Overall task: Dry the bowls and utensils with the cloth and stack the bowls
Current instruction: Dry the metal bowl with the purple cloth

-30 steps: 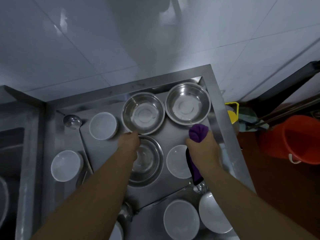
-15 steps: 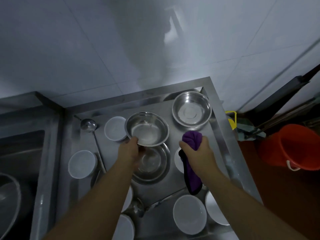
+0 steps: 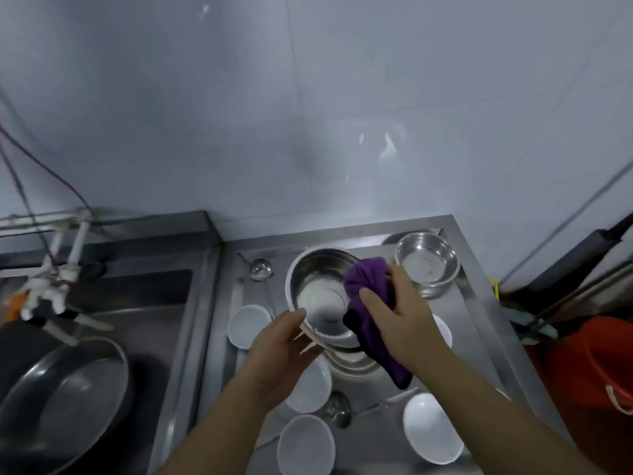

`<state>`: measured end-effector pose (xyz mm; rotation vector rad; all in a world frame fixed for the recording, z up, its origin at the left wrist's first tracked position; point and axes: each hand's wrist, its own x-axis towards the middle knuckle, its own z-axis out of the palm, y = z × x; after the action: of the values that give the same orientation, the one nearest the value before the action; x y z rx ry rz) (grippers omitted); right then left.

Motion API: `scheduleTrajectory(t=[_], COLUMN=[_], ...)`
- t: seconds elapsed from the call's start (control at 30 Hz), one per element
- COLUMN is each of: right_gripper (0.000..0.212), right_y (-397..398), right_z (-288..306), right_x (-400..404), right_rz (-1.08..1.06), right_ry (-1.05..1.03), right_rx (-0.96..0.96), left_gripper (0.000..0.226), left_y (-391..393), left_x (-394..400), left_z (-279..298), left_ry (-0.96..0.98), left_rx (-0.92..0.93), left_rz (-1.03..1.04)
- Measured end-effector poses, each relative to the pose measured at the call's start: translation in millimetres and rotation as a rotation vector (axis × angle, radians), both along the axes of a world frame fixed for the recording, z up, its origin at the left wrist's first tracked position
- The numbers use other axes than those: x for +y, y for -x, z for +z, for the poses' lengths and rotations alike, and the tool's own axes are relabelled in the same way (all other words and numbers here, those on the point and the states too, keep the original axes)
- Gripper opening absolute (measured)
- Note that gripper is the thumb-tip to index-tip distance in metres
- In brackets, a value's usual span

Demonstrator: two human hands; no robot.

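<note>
Steel bowl (image 3: 320, 296) is up off the worktop (image 3: 474, 303), tilted toward us, so we're in the drying step on the first metal bowl. Our left hand (image 3: 277, 354) grips its near rim, thumb over the edge and the fingers underneath, mostly hidden. Our right hand (image 3: 397, 310) has the purple cloth (image 3: 368, 289) bunched in its fingers and pressed against the bowl's right inner wall, the loose tail hanging down past the wrist. A second steel bowl (image 3: 349, 359) sits directly beneath the lifted one; a third steel bowl (image 3: 426, 264) stands apart at the back right corner. White bowls (image 3: 248, 325) lie scattered over the near worktop, unstacked, with a ladle (image 3: 261, 269) at the back left and another ladle (image 3: 337, 407) near the front. We judge the task barely started: nothing stacked so far as we can tell. Next move likely calls for sweeping the cloth round the inside while the left hand turns the bowl, then the outside, then setting it down as the stack base. Wet steel may slip, so keep the rim grip firm.
</note>
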<state>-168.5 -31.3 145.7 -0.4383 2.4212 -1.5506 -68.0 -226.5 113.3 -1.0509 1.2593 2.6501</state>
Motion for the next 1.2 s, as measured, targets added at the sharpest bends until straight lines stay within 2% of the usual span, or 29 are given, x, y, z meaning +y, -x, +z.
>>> scheduleTrajectory(t=[0.1, 0.17, 0.23, 0.37, 0.5, 0.6, 0.7, 0.77, 0.87, 0.97, 1.07, 1.2], right_gripper=[0.048, 0.044, 0.038, 0.043, 0.043, 0.041, 0.019, 0.016, 0.027, 0.026, 0.027, 0.017], right_y=[-21, -35, -48, -63, -62, -52, -47, -45, -40, -36, -40, -35], right_z=[29, 44, 58, 72, 81, 88, 97, 102, 117, 128, 128, 116], right_x=[-25, -41, -53, -65, -65, -63, -67, -68, -58, -37, -14, 8], right_rz=[0.267, 0.448, 0.571, 0.724, 0.716, 0.544, 0.319, 0.253, 0.225, 0.257, 0.377, 0.451], right_ry=[-0.199, -0.311, -0.332, -0.44, -0.542, -0.568, -0.561, -0.621, -0.658, -0.597, -0.406, -0.15], right_rx=[0.272, 0.459, 0.516, 0.697, 0.791, 0.699, 0.536, 0.484, 0.368, 0.199, 0.086, -0.001], left_gripper=[0.071, 0.073, 0.065, 0.052, 0.042, 0.043, 0.047, 0.051, 0.05, 0.054, 0.075, 0.069], left_y=[-30, -46, -61, -81, -87, -83, -71, -62, -51, -40, -32, -22], left_x=[-10, -13, -19, -28, -18, -8, 3, 10, 21, 35, 46, 57], left_z=[26, 41, 53, 64, 70, 80, 95, 102, 114, 117, 115, 107], left_ry=[0.016, 0.013, 0.037, 0.065, 0.086, 0.146, 0.241, 0.28, 0.333, 0.398, 0.366, 0.369], left_rx=[0.106, 0.179, 0.246, 0.307, 0.305, 0.316, 0.365, 0.399, 0.464, 0.513, 0.477, 0.466], left_rz=[-0.099, -0.148, -0.17, -0.146, -0.115, -0.06, 0.006, 0.051, 0.058, -0.018, -0.059, -0.197])
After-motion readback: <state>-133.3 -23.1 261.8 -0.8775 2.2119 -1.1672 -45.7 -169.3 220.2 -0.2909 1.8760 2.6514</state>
